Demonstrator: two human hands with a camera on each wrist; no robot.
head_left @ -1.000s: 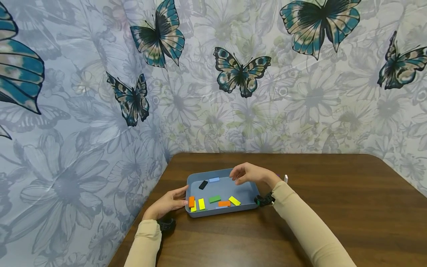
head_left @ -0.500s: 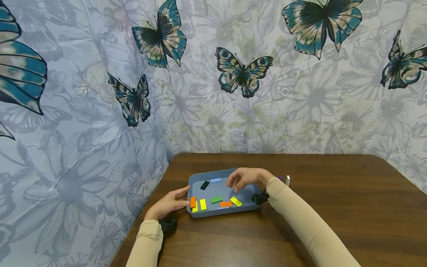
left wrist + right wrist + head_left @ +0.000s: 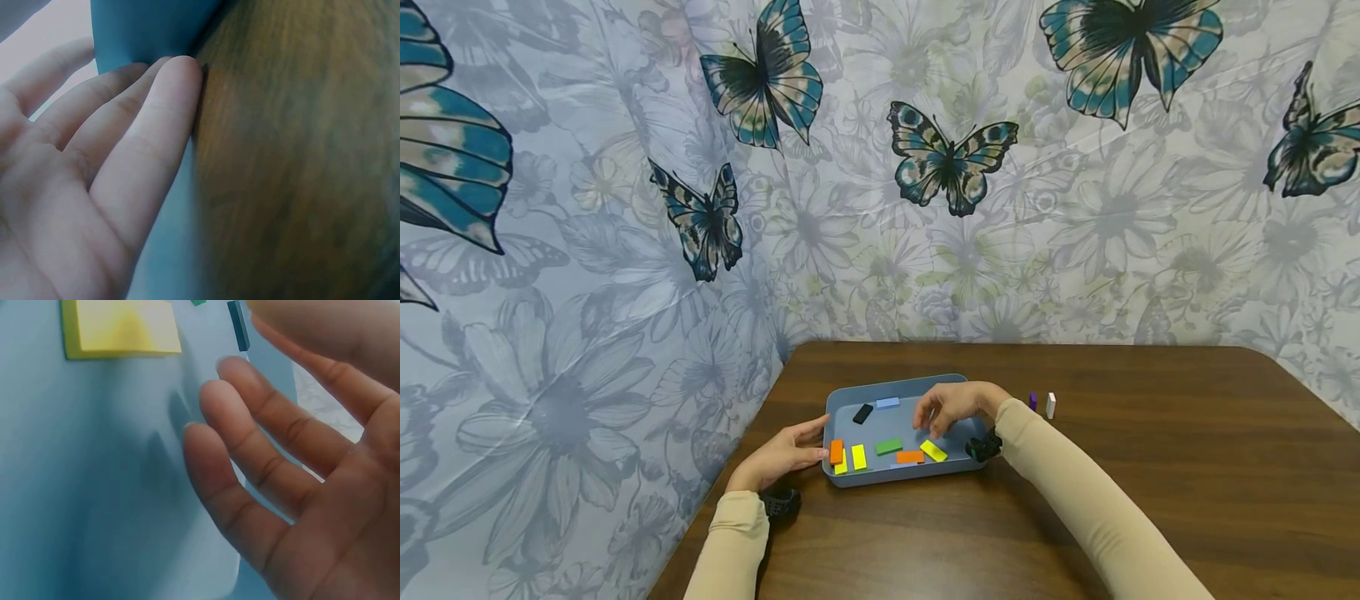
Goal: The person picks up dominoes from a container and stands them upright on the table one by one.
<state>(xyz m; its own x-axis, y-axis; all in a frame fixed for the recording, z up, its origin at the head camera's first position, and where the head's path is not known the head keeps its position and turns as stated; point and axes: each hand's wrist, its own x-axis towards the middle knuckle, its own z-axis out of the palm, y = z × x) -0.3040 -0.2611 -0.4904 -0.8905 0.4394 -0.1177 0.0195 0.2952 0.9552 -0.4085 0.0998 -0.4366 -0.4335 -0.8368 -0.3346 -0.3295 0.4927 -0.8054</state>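
A blue-grey tray [image 3: 895, 390] lies on the table, holding several small coloured blocks. My left hand [image 3: 781, 457] rests against its left side; in the left wrist view the straight fingertips [image 3: 180, 72] meet the tray's outer wall [image 3: 147, 31]. Over the right half of the tray hovers my right hand [image 3: 957, 407], fingers loosely bent, nothing held. Its fingertips are nearest a yellow block [image 3: 933, 451], which the right wrist view shows apart from them. Left of that lie an orange block [image 3: 910, 457] and a green block [image 3: 889, 447].
At the tray's left end are an orange block [image 3: 836, 452] and a yellow block [image 3: 859, 457]. A black block [image 3: 862, 413] and a light blue block [image 3: 887, 402] lie farther back. Beyond the tray's right end, a purple block [image 3: 1032, 402] and a white block [image 3: 1050, 405] stand upright on the table [image 3: 1150, 433].
My right hand has come down and slightly toward me, nearer the yellow block. The purple block, mostly hidden behind the wrist before, now shows. My left hand stays at the tray's side.
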